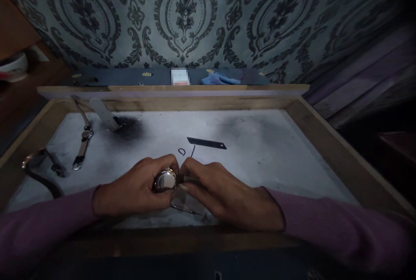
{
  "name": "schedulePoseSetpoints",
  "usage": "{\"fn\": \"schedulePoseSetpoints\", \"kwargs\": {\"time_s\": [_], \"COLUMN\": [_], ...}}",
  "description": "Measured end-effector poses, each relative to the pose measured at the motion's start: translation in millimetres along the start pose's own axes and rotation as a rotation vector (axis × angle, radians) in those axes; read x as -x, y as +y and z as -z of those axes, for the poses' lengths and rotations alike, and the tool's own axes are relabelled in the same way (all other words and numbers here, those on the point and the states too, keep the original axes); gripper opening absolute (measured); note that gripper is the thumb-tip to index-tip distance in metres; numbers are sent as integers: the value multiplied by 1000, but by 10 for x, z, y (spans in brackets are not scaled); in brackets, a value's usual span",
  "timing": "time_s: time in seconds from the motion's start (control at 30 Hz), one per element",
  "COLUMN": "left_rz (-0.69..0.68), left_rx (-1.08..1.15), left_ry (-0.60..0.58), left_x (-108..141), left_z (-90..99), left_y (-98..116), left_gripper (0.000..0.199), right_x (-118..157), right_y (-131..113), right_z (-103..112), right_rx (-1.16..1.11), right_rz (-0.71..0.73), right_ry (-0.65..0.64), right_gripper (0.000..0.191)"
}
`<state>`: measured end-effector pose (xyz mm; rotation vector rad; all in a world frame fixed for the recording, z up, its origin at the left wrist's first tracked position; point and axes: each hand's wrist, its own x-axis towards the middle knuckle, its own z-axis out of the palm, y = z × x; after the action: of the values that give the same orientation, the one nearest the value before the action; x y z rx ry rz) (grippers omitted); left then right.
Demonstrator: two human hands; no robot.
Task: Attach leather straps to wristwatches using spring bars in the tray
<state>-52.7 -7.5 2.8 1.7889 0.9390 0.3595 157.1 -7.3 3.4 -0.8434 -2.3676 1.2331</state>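
Observation:
My left hand (136, 187) is closed around a wristwatch (166, 181), its shiny round case back facing up between thumb and fingers. From the right, my right hand (221, 189) pinches the dark watch strap (187, 179) close to the case. Under my hands a slim pointed tool (186, 210) lies on the white surface, partly covered. Just beyond my fingers are a small dark loop (181, 152), a thin dark pin (193, 151) and a flat dark blade (206, 143) with a hole at one end.
A shallow wooden tray (325, 132) frames the white work surface. At left lie a leather-strapped watch (85, 139), a curved dark strap (40, 178) and a pale flat strip (105, 114). Behind the rim are a blue cloth (220, 79) and a blurred box (180, 76).

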Motion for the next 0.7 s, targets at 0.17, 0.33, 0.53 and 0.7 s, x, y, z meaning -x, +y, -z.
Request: {"fn": "schedulePoseSetpoints", "kwargs": {"time_s": [0.17,0.33,0.53,0.7], "left_rz": [6,-59,-51,-37], "left_rx": [23,9,0,-11], "left_ry": [-27,-39,-9,29], "left_x": [-13,-16,-27,-3], "left_z": [18,68,64,49], "left_y": [22,59,69,38], "left_gripper": [10,14,28,26], "right_x": [-4,-18,-20,-35], "right_y": [-9,-10,-2,-17], "right_z": [8,23,52,103], "right_rx": [5,4,-81,-134], "right_rz": [-8,-1,-9,13], "right_ry": [-2,-6,-31,-55], "right_gripper": [6,3,13,17]}}
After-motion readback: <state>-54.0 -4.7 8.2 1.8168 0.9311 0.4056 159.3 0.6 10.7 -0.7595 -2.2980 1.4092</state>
